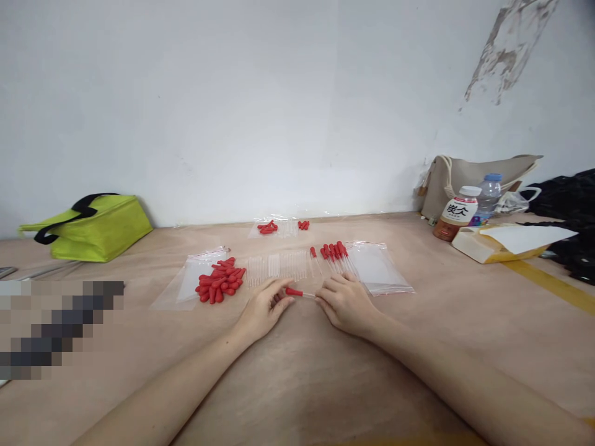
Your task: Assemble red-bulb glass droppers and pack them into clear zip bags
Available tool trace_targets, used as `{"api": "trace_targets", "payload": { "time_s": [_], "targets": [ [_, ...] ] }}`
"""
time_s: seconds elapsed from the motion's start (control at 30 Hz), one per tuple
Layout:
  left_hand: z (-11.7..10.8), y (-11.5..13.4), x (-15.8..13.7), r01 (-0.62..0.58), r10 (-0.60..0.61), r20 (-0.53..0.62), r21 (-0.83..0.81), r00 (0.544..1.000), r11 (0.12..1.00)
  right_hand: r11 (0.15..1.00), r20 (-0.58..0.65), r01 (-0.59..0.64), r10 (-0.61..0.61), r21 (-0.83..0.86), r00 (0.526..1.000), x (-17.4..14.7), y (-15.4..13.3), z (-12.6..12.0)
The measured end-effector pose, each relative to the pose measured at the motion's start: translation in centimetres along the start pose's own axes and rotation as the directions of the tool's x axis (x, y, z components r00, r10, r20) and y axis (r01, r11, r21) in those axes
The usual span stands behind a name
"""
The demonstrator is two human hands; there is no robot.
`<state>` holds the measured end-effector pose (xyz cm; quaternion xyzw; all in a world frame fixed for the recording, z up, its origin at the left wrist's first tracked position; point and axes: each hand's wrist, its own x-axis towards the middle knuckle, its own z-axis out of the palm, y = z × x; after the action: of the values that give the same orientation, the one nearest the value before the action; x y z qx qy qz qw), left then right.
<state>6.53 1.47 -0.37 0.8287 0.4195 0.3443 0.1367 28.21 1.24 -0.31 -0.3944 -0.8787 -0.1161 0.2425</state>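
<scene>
Bare forearms (186, 390) reach up from the bottom edge over the brown counter (297, 396). At centre frame is a dropper (297, 293); the left hand (263, 310) curls its fingers by the red bulb's end, though I cannot tell whether they grip, while the right hand (348, 303) pinches the clear tube. The step looks like seating bulb on tube; that calls for a straight, gentle push. Just beyond, loose bulbs (220, 284) lie left of centre, bare tubes (274, 265) mid-frame, bulb-topped droppers (332, 251) right of centre.

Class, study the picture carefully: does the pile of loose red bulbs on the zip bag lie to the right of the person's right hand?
No, the pile lies left of the left hand.
</scene>
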Motion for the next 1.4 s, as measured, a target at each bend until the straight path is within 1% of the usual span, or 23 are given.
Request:
{"api": "trace_targets", "payload": {
  "time_s": [0.03, 0.07, 0.1, 0.17, 0.27, 0.33, 0.43, 0.57, 0.73, 0.97, 1.1, 1.2, 1.27, 1.4],
  "targets": [
    [0.1, -0.1, -0.1, 0.041, -0.041, -0.017, 0.013, 0.999, 0.999, 0.996, -0.005, -0.085, 0.085, 0.025, 0.996, 0.2, 0.3, 0.0],
    [0.2, -0.2, -0.1, 0.074, -0.073, -0.018, 0.025, 0.997, 0.997, 0.981, -0.01, -0.183, 0.184, 0.058, 0.983, 0.4, 0.7, 0.0],
    [0.2, -0.3, -0.1, 0.091, -0.091, -0.003, 0.037, 0.996, 0.995, 0.955, -0.006, -0.283, 0.285, 0.092, 0.959, 0.7, 1.2, 0.0],
    [0.4, -0.3, 0.0, 0.078, -0.081, 0.047, 0.061, 0.996, 0.995, 0.883, 0.018, -0.448, 0.45, 0.14, 0.893, 1.6, 2.2, -0.1],
    [0.3, -0.2, 0.1, 0.027, -0.035, 0.103, 0.082, 0.994, 0.996, 0.79, 0.05, -0.599, 0.598, 0.134, 0.8, 3.3, 3.2, 0.2],
    [0.3, -0.2, 0.2, 0.018, -0.027, 0.111, 0.078, 0.993, 0.997, 0.744, 0.053, -0.66, 0.659, 0.101, 0.75, 4.4, 3.5, 0.8],
    [0.2, -0.2, 0.2, 0.019, -0.026, 0.105, 0.069, 0.994, 0.997, 0.716, 0.055, -0.696, 0.694, 0.059, 0.718, 5.7, 3.4, 1.9],
    [0.1, -0.2, 0.1, 0.014, -0.02, 0.105, 0.059, 0.994, 0.998, 0.707, 0.049, -0.707, 0.705, 0.028, 0.707, 6.3, 3.2, 3.0],
    [0.2, -0.2, 0.1, 0.014, -0.02, 0.112, 0.057, 0.993, 0.998, 0.699, 0.057, -0.715, 0.715, -0.01, 0.697, 6.2, 3.1, 3.4],
    [0.2, -0.2, 0.2, 0.009, -0.017, 0.116, 0.067, 0.993, 0.998, 0.708, 0.077, -0.703, 0.706, -0.059, 0.704, 6.4, 3.1, 3.4],
    [0.2, -0.2, 0.1, 0.012, -0.021, 0.116, 0.076, 0.993, 0.997, 0.728, 0.072, -0.681, 0.685, -0.074, 0.725, 7.1, 2.7, 3.3],
    [0.2, -0.2, 0.1, 0.014, -0.022, 0.116, 0.073, 0.993, 0.997, 0.739, 0.099, -0.669, 0.674, -0.083, 0.732, 7.9, 2.4, 3.7],
    [0.2, -0.2, 0.1, 0.01, -0.018, 0.115, 0.069, 0.993, 0.998, 0.732, 0.129, -0.675, 0.681, -0.094, 0.721, 8.4, 2.2, 3.9],
    [0.1, -0.3, 0.2, 0.005, -0.013, 0.116, 0.069, 0.993, 0.998, 0.697, 0.193, -0.707, 0.715, -0.121, 0.672, 9.3, 2.1, 4.3]
  ]
}}
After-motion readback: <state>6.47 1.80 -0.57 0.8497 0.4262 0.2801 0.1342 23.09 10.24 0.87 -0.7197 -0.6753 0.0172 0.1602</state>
